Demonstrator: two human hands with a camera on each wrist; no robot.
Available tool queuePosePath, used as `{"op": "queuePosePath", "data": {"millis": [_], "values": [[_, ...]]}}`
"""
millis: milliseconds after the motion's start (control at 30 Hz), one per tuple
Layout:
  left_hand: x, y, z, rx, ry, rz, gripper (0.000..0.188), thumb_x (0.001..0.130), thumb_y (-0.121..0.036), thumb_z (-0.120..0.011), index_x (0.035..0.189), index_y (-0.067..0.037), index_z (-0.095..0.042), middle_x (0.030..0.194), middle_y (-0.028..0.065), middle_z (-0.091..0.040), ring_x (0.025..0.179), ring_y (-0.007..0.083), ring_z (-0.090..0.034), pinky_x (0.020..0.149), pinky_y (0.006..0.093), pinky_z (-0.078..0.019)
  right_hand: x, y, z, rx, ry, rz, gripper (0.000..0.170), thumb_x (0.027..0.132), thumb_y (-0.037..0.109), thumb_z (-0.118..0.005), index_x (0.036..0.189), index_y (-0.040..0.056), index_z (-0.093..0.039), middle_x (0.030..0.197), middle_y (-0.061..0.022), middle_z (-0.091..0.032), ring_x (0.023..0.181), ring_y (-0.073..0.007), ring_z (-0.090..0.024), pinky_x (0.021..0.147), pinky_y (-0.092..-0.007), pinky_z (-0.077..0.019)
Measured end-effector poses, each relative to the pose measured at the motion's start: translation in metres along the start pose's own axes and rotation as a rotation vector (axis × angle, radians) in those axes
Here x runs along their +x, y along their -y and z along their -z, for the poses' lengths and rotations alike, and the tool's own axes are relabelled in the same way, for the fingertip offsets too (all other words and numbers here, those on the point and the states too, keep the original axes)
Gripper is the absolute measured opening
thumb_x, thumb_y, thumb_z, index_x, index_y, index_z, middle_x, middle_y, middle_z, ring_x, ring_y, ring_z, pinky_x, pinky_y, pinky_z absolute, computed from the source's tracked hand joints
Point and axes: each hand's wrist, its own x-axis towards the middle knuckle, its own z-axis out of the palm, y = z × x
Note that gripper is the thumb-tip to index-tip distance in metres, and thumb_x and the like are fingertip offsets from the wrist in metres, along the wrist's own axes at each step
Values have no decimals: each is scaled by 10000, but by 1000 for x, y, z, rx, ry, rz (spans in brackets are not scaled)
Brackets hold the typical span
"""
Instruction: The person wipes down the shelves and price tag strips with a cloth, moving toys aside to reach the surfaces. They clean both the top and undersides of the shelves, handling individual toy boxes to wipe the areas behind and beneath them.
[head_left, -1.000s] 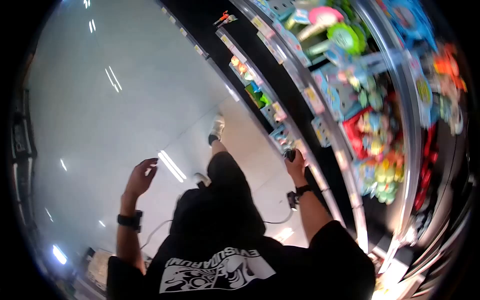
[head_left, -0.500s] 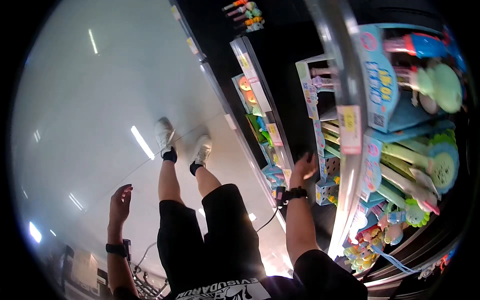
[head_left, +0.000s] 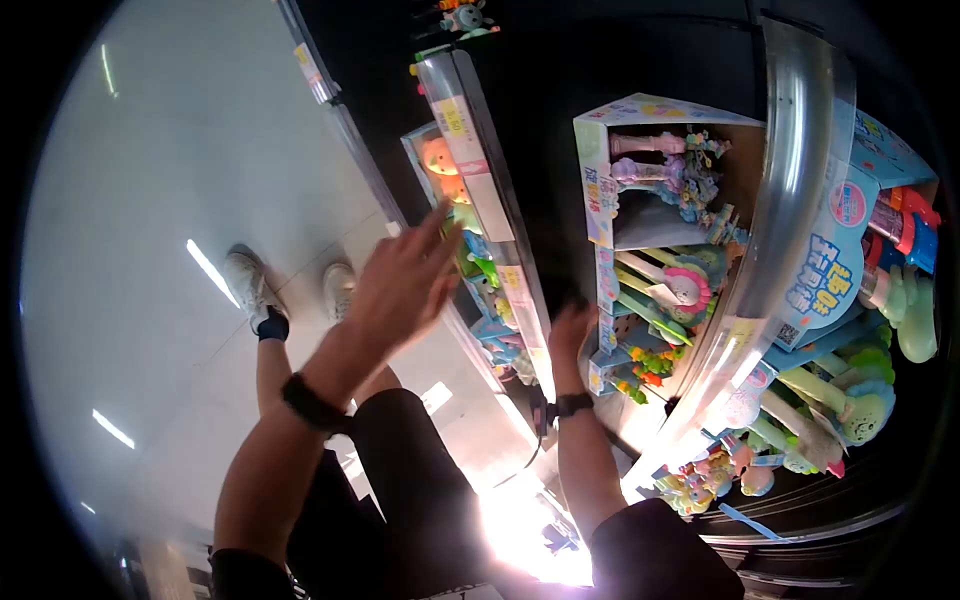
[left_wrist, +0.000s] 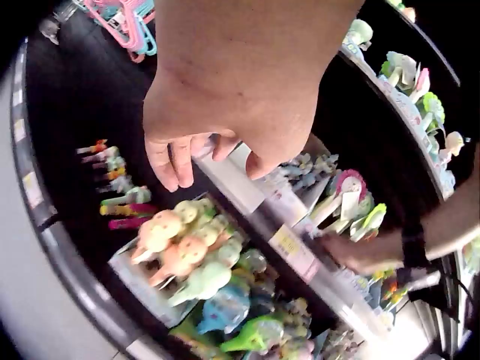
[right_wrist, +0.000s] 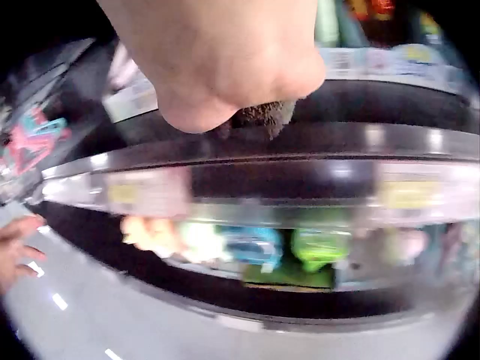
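My left hand reaches across in front of the lower shelf, its fingers extended and holding nothing. In the left wrist view, that hand hangs above a box of soft-looking orange and pale green figures. At the shelf above, my right hand is beside the boxes of toy wands. In the right wrist view, the right hand looks curled, and a small dark, bristly thing pokes out beneath it; its kind is hidden by the hand.
Shelf edges with price tags run past both hands. A higher shelf with a rounded clear edge holds a toy box. Pink and blue hangers are at the far left in the left wrist view. Pale floor lies to the left.
The left hand has swung up and right from beside the body to the shelves. The right hand has moved deeper beside the boxed toys. The view has come closer to the shelves.
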Motion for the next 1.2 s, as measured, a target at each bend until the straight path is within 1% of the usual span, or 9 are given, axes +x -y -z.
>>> {"op": "queuePosePath", "data": {"millis": [67, 100, 200, 333, 467, 600, 867, 1033, 1200], "values": [[27, -26, -17, -19, 32, -2, 598, 811, -160, -607, 1344, -57, -356, 1468, 177, -188, 1016, 325, -547, 873, 407, -452, -20, -109, -3, -121, -70, -184, 559, 862, 217, -514, 1244, -112, -273, 1192, -305, -407, 1119, -428, -413, 962, -462, -352], [35, -34, -31, -28, 59, 53, 619, 802, -162, -620, 1346, -49, -348, 1471, 177, -179, 966, 310, -562, 852, 395, -466, -17, -112, 1, -129, -72, -187, 559, 862, 217, -514, 1244, -112, -273, 1192, -305, -407, 1119, -428, -413, 962, -462, -352], [42, -45, -56, -18, 67, 149, 666, 780, -151, -644, 1354, -34, -328, 1474, 187, -165, 871, 280, -584, 789, 366, -495, -2, -98, 4, -31, -77, -708, 544, 869, 222, -509, 1217, -131, -287, 1124, -294, -457, 1064, -422, -452, 936, -461, -375], [44, -54, -74, 47, -20, 218, 732, 738, -131, -678, 1359, -23, -305, 1467, 214, -163, 787, 251, -595, 675, 322, -522, 33, -9, -15, -36, -70, 54, 509, 894, 231, -502, 1209, -130, -330, 1168, -302, -434, 1107, -396, -437, 961, -420, -352], [43, -52, -74, 137, -98, 174, 775, 701, -118, -702, 1360, -35, -304, 1461, 228, -168, 790, 249, -613, 655, 324, -527, 55, 126, -6, 150, -33, 513, 403, 831, 113, -556, 1185, -17, -413, 1135, -232, -466, 1071, -391, -452, 925, -449, -357], [43, -51, -70, 155, -37, 183, 775, 701, -117, -713, 1366, -82, -315, 1461, 206, -196, 808, 253, -618, 664, 334, -528, 50, 102, -4, 101, -151, 554, 346, 807, 81, -574, 1133, 12, -481, 1083, -193, -525, 1039, -384, -492, 898, -441, -392], [40, -48, -70, 164, -115, 181, 646, 709, -102, -660, 1314, -114, -436, 1468, 123, -247, 725, 206, -565, 655, 316, -481, 5, -115, 10, -58, -276, -144, 409, 846, 168, -553, 1217, 6, -492, 1155, -228, -557, 1039, -379, -540, 896, -421, -433], [39, -46, -63, 123, -62, 206, 672, 702, -113, -662, 1329, -134, -423, 1482, 84, -228, 759, 213, -571, 681, 324, -479, 20, -135, -10, -7, -378, -466, 370, 837, 208, -581, 1138, -6, -572, 1075, -229, -609, 1002, -376, -584, 863, -402, -466], [40, -48, -58, 144, 14, 226, 679, 706, -121, -662, 1338, -151, -417, 1497, 68, -186, 800, 217, -579, 690, 321, -474, 22, -61, 4, 170, -259, -314, 349, 801, 241, -638, 1049, -4, -624, 965, -202, -638, 878, -344, -615, 780, -389, -488]]}}
